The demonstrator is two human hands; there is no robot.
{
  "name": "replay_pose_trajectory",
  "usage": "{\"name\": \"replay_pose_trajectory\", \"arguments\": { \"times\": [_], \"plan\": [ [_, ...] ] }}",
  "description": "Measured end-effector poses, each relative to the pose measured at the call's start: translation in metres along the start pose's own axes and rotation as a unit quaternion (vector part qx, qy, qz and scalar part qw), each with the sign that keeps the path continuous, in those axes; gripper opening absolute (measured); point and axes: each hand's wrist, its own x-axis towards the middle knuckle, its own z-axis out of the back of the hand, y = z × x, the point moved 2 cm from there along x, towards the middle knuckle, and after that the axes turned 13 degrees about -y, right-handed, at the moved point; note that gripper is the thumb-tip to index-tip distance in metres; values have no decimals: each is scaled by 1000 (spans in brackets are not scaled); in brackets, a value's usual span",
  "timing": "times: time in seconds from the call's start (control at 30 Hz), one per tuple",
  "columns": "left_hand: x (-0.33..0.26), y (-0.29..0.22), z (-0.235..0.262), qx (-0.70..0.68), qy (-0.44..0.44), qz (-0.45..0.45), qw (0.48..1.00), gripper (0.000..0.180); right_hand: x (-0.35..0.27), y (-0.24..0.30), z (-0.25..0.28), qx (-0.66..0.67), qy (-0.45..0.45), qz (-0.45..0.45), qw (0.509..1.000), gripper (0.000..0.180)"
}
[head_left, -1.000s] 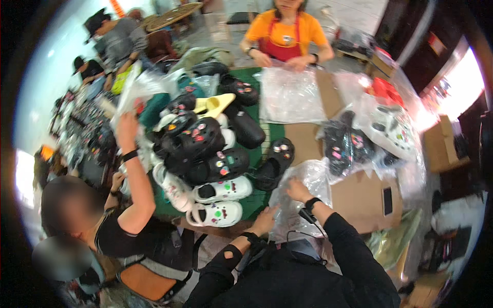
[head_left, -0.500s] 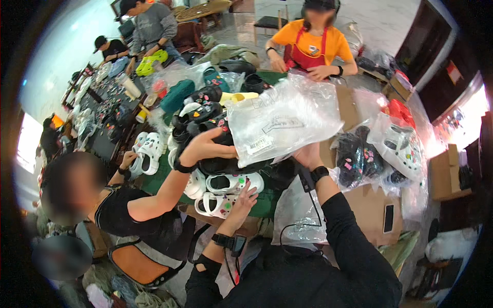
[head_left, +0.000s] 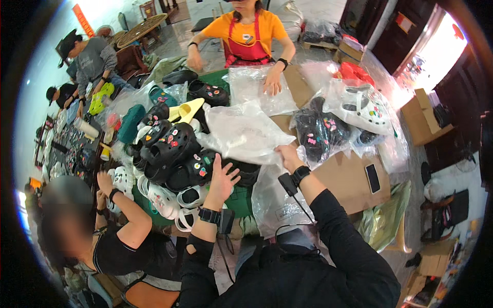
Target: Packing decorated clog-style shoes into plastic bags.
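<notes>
My right hand [head_left: 290, 158] grips the near right corner of a clear plastic bag [head_left: 244, 131], which spreads over the middle of the table beside the shoe pile. My left hand [head_left: 222, 182] is raised with its fingers spread, holding nothing, just right of the pile. Near it lie black clogs with colourful charms [head_left: 172, 146] and white clogs [head_left: 162, 199]. A second clear bag [head_left: 280, 205] lies under my right wrist at the table's near edge.
Across the table a person in an orange shirt [head_left: 254, 31] rests a hand on another bag [head_left: 246, 82]. At left, a person in black handles a white clog [head_left: 121, 179]. Bagged clogs [head_left: 313, 131], cardboard [head_left: 334, 185] and a phone [head_left: 372, 178] are at right.
My left hand has risen off the white clogs and opened. The left co-worker's hand has let go of the bag and drawn back. The bag has come down flatter. The view has shifted.
</notes>
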Motion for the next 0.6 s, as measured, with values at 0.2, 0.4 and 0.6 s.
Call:
{"name": "replay_pose_trajectory", "arguments": {
  "times": [0.2, 0.4, 0.6],
  "plan": [
    [15, 21, -11, 121, -83, -28, 989, 64, -60, -4, 66, -248, 91, 30, 964, 45],
    [0, 62, -15, 322, -8, -31, 946, 22, -82, 29, 152, 113, 120, -187, 968, 44],
    [-23, 105, 32, 312, 23, -128, 941, 26, -132, 171, 194, 120, -45, 216, 968, 37]
  ]
}}
